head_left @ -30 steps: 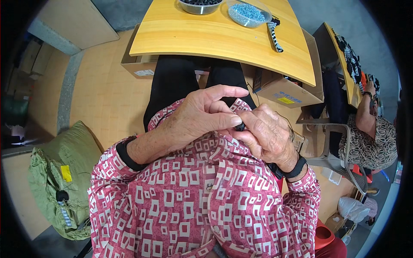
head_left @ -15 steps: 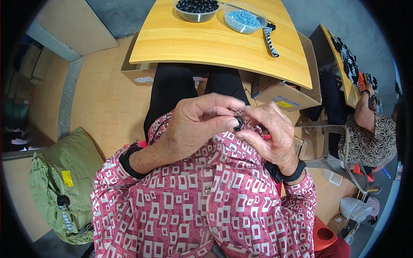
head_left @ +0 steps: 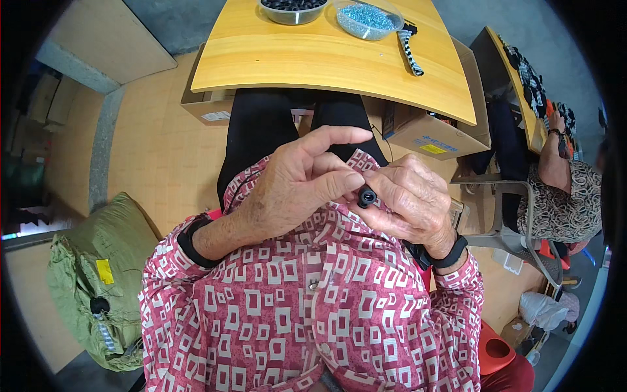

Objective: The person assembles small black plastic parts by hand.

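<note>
A small black hollow cylindrical part [head_left: 367, 196] with a round hole in its end is pinched between the thumb and fingers of my right hand [head_left: 411, 199]. Its open end faces up toward me. My left hand [head_left: 287, 186] is right beside it, thumb tip close against the part and index finger stretched out above. The other left fingers curl in behind the thumb, and whatever they may pinch is hidden. Both hands are over my lap, in front of the patterned pink shirt [head_left: 281, 300].
On the yellow table [head_left: 313, 62] ahead stand a bowl of black pieces [head_left: 294, 12] and a bowl of blue beads [head_left: 367, 23]. A black-and-white striped strip [head_left: 409, 53] lies beside them. Cardboard boxes [head_left: 431, 130] are underneath. A green sack [head_left: 104, 274] is left; another person [head_left: 562, 189] sits right.
The black part has turned so its hollow end faces up, and it is now in my right fingers. My left index finger has lifted and straightened away from it.
</note>
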Tool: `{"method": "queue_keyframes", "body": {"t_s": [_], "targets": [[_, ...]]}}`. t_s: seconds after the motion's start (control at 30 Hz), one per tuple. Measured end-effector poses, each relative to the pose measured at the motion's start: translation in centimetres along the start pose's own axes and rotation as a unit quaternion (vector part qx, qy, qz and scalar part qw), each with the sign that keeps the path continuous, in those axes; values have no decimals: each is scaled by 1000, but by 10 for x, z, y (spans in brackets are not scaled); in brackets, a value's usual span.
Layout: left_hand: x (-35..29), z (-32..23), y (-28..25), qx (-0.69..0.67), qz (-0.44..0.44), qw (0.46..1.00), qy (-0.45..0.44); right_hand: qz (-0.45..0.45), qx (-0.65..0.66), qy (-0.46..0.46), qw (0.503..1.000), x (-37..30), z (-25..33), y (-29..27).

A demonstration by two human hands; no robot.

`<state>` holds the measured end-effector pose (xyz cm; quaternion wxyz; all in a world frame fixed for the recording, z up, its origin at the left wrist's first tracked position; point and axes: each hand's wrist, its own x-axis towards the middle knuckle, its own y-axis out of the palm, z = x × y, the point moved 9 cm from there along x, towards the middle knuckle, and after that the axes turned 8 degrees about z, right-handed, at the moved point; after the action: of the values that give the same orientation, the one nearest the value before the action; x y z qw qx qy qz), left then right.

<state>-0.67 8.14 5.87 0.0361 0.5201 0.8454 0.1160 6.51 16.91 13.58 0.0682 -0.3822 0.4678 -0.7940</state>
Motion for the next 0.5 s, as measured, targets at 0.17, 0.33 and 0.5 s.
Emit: {"method": "queue_keyframes", "body": {"t_s": [0.17, 0.33, 0.5], "targets": [[0, 0, 1, -30, -2, 1000, -5, -5, -26, 1, 1000, -1, 2, 1], [1, 0, 0, -10, 9, 1000, -5, -13, -27, -11, 999, -1, 4, 1], [-1, -1, -6, -28, -19, 999, 9, -19, -33, 11, 999, 2, -1, -3]]}}
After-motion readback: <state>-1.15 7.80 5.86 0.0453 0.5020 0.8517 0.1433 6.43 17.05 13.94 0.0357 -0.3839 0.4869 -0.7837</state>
